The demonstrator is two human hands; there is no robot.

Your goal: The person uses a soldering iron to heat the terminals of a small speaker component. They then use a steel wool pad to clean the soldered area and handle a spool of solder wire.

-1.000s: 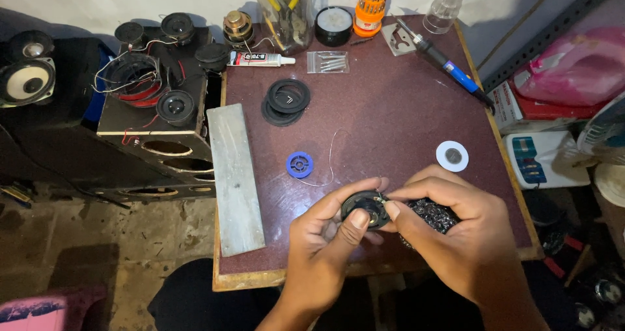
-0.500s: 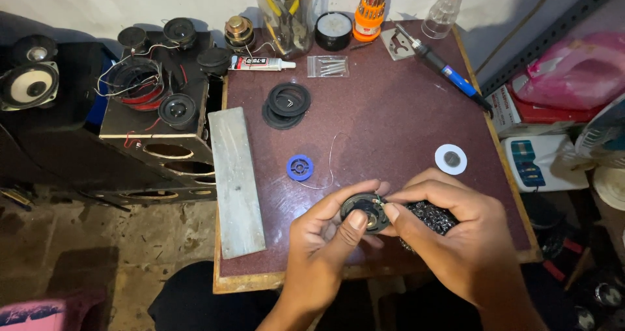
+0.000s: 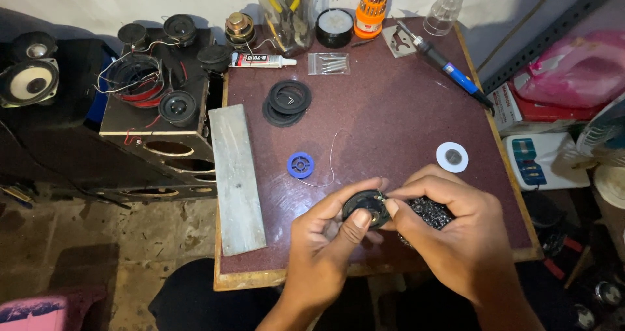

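Pretty much nothing's changed from half a second back, just the view drifting a bit. The maroon table [image 3: 390, 129] has lots of bare top in the middle; the grey slab [image 3: 237, 178] lies along its left edge. Both hands sit at the near edge: left hand [image 3: 325, 246] and right hand [image 3: 456, 233] are pinched together on the small black speaker [image 3: 366, 206], thumbs on top.

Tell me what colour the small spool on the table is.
Blue: the small spool shows best in the head view.
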